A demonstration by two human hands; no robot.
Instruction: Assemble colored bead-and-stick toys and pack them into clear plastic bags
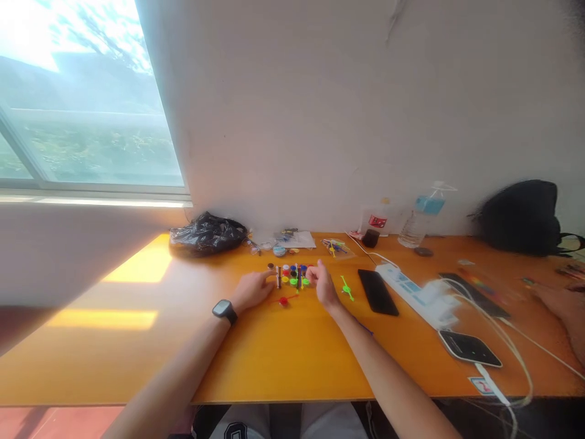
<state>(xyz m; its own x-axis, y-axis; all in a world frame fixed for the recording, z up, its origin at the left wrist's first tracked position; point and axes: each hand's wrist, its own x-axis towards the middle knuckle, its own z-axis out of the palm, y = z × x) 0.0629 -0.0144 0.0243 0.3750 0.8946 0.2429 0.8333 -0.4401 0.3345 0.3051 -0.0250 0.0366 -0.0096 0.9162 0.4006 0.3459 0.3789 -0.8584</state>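
Observation:
A cluster of small round coloured plastic pieces [286, 280] lies on the table between my hands, in red, yellow, white, blue, green and black. A thin dark stick with pale ends [278, 278] stands out at its left side. My left hand [254, 288], with a watch on the wrist, rests beside that side, its forefinger stretched toward the stick. At the right side, my right hand [323, 285] has its fingers curled in by the pieces; what they pinch is hidden. Nearer me lies a red piece with thin arms [284, 302]. To the right is a bright green one [347, 289].
A black plastic bag [208, 234] sits at the back left. On the right are a phone [378, 292], a white power strip [411, 296] with cables, a power bank [470, 348] and a water bottle [412, 227]. Another person's hand [555, 299] is at the far right.

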